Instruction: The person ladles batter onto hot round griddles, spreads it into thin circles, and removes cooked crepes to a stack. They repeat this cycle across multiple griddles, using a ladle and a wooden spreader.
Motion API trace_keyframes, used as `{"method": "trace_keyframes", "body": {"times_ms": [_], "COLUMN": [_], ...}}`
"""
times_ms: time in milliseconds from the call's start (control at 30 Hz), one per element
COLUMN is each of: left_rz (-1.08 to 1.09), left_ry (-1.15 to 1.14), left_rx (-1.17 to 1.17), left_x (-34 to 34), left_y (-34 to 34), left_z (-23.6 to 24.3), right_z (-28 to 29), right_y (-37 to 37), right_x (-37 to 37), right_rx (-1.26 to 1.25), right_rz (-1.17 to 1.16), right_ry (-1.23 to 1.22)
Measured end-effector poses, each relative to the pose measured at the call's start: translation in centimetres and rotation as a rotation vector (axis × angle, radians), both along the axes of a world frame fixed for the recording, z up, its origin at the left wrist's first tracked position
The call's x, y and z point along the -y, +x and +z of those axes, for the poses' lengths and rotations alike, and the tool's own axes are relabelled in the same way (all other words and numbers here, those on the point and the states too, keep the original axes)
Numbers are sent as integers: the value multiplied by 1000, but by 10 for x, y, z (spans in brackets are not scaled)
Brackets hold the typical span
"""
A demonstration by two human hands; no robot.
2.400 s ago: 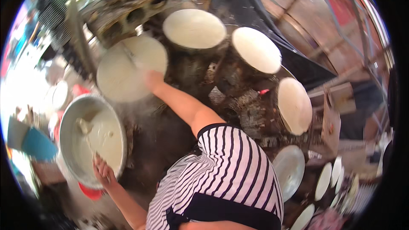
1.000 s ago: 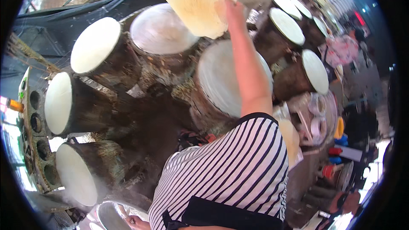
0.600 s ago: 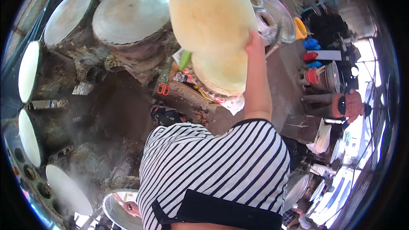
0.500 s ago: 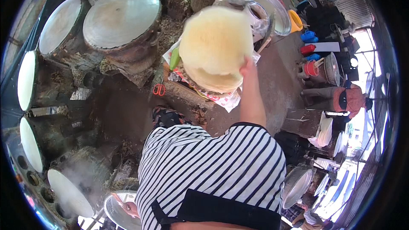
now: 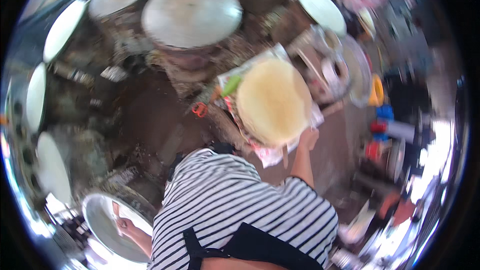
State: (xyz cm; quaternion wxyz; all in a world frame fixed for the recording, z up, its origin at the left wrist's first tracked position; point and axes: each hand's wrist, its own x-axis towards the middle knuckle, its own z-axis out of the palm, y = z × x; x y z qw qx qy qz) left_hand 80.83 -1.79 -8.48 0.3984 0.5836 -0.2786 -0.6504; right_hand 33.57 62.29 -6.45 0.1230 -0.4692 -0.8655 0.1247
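Note:
A stack of large, round, cream-coloured flatbreads (image 5: 275,102) lies on a white and red printed sheet (image 5: 272,157). A green, pointed thing (image 5: 231,85) shows at its left edge. At the stack's lower right edge is my right hand (image 5: 308,138), its fingers curled; whatever is in them is hidden. At lower left, my left hand (image 5: 126,226) closes on a flat wooden stick (image 5: 116,210) over a wide metal basin (image 5: 92,205) of pale content. The stick's lower end is not clear to me.
Wide round griddle lids (image 5: 192,12) on earthen stoves curve along the left and far side. Red-handled scissors (image 5: 199,109) lie left of the stack. Right of it stand plastic-wrapped containers (image 5: 337,72) and a yellow bucket (image 5: 376,90). A blurred person (image 5: 397,207) is at the right.
The top flatbread, tilted with my right hand at its edge before, now lies flat. My right hand has drawn back toward me. The whole view has turned, and more of the left-hand basin shows.

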Motion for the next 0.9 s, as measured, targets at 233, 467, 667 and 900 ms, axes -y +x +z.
{"method": "trace_keyframes", "body": {"times_ms": [233,467,667,900], "left_rz": [433,586,685,700], "left_ry": [-31,215,302,379], "left_rx": [-262,-452,-312,-45], "left_x": [-40,-34,-11,-15], "left_y": [31,20,17,37], "left_z": [-31,-32,-35,-42], "right_z": [-23,-59,-33,21], "right_y": [-100,191,344,328], "right_x": [308,633,692,825], "right_rx": [94,1191,2381,509], "right_rz": [1604,2449,1689,3299], "right_ry": [-426,-917,-615,1011]}}
